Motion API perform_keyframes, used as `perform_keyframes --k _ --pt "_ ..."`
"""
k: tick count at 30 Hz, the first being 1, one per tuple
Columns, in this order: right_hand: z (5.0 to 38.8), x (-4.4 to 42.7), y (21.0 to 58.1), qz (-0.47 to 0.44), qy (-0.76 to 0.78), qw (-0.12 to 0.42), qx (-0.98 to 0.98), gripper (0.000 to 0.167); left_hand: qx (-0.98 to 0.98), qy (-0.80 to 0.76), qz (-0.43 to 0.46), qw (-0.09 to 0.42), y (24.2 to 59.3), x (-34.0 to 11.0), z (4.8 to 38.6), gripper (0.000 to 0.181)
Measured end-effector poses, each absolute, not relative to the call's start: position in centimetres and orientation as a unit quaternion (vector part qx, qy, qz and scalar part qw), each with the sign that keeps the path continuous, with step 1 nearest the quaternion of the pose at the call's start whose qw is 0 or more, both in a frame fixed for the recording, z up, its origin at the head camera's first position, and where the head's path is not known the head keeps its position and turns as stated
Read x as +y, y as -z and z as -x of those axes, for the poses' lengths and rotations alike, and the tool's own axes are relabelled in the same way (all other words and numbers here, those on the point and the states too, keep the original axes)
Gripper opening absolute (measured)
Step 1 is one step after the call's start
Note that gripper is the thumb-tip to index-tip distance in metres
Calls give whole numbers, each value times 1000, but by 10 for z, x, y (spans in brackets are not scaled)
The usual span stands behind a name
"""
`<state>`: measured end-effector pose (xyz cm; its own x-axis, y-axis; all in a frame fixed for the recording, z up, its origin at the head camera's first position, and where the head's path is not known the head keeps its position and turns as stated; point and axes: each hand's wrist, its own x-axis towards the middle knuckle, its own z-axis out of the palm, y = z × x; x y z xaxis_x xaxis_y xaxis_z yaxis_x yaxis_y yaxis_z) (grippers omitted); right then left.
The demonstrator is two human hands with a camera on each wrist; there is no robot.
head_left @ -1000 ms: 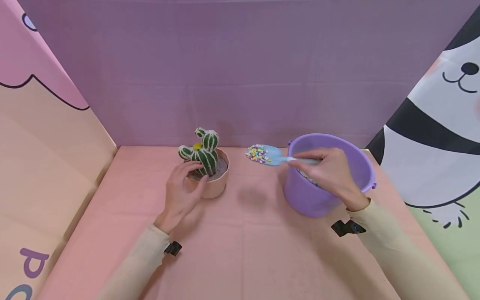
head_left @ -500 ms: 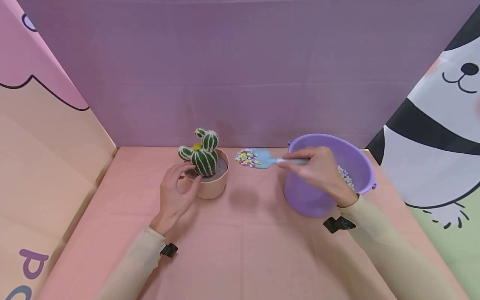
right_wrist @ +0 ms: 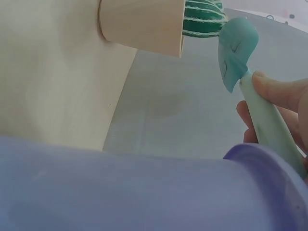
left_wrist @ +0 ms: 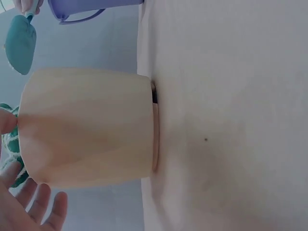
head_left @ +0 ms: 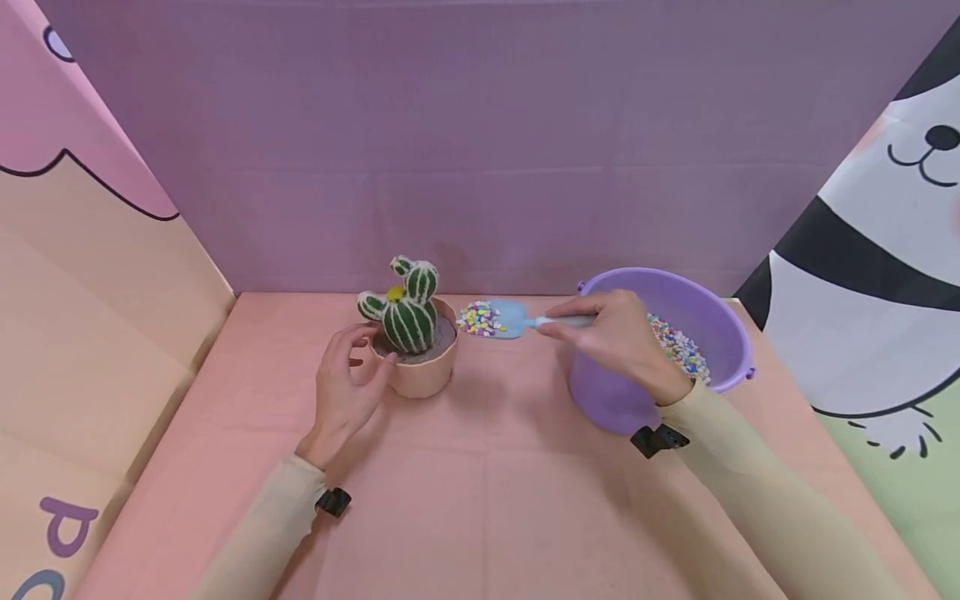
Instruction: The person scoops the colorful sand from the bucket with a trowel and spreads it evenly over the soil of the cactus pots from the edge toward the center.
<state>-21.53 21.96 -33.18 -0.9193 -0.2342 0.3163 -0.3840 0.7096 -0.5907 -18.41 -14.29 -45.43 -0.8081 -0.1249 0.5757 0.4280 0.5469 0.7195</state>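
light-blue plastic trowel (head_left: 512, 320) with a greyish-white handle is held aloft by the right hand (head_left: 618, 333), its blade reaching out to the left of the grip with small multicoloured granules (head_left: 478, 318) heaped on the tip half. the grip is a pinch on the handle, thumb along one side and fingers curled round the other, the handle's back end running in toward the palm. this hand is turned back-up, and its forearm, in a long cream right sleeve (head_left: 757, 471), slants in from the lower right, a small black device (head_left: 660, 440) at the wrist.

below the right hand and spreading to the right of its grip stands a round purple plastic bucket (head_left: 596, 396), upright, with loose granules (head_left: 678, 346) inside. left of the grip, at the blade's tip, stands a round peach-coloured pot (head_left: 422, 379) with a green, white-striped cactus (head_left: 408, 325) set in grey filling (head_left: 444, 340). the tip is at the pot's right edge, above the rim; whether they touch, i cannot tell.

across the pot from the grip, the left hand (head_left: 345, 396) is loosely curved, thumb and fingers spread apart, thumb at the near rim and fingertips by the left rim. its forearm slants in from the lower left over a pink cloth-covered table (head_left: 480, 517).
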Motion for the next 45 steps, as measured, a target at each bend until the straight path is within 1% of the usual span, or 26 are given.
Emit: perform_keyframes --k 6,11,15,20,28,38,45 --pt "219 214 331 -179 -336 106 -919 22 -831 478 88 269 456 -145 188 50" --pt "221 208 332 -191 -325 110 -920 21 -828 494 80 253 457 -148 189 50" --pt "221 204 333 -196 -319 110 -921 20 -834 497 73 228 458 -148 189 52" --pt "224 196 333 -197 -311 95 -925 21 -836 505 67 203 459 -150 189 49" --pt "228 185 327 -198 -273 74 -938 23 -837 505 61 200 458 -152 190 43" --pt "238 178 325 -222 -249 50 -941 23 -838 507 60 196 456 -153 190 43" --pt "242 171 324 -250 -218 73 -941 22 -841 508 60 177 455 -157 192 42"
